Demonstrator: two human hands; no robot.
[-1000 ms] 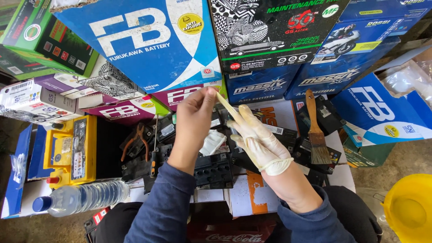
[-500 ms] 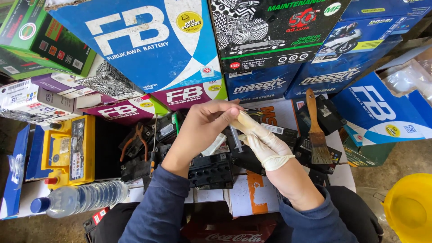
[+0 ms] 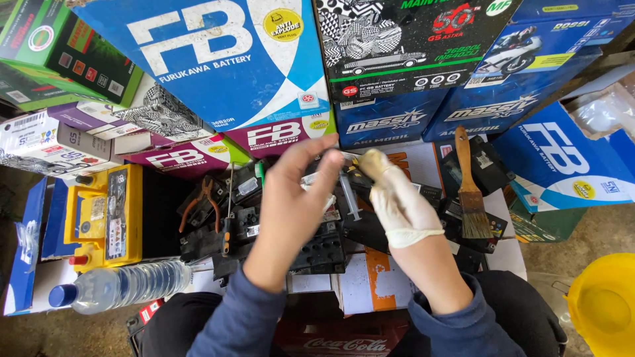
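Note:
My right hand (image 3: 400, 206) wears a white latex glove (image 3: 413, 221), its fingers bunched together and pointing up-left over a cluster of small black batteries (image 3: 324, 248). My bare left hand (image 3: 294, 201) reaches across from the left and pinches the tip of the glove near its fingertips. A thin clear tube (image 3: 348, 197) lies just below the two hands, between them. Both arms are in dark blue sleeves.
A wooden paintbrush (image 3: 469, 192) lies right of the hands and orange-handled pliers (image 3: 198, 205) to the left. A yellow battery (image 3: 106, 211) and a lying water bottle (image 3: 126, 287) sit at the left. Stacked cardboard boxes (image 3: 218, 73) fill the back. A yellow bucket (image 3: 605, 304) stands bottom right.
My left hand has come down from stretching the glove's fingers upward and now sits lower at the glove's tip. The gloved hand has dropped and closed up.

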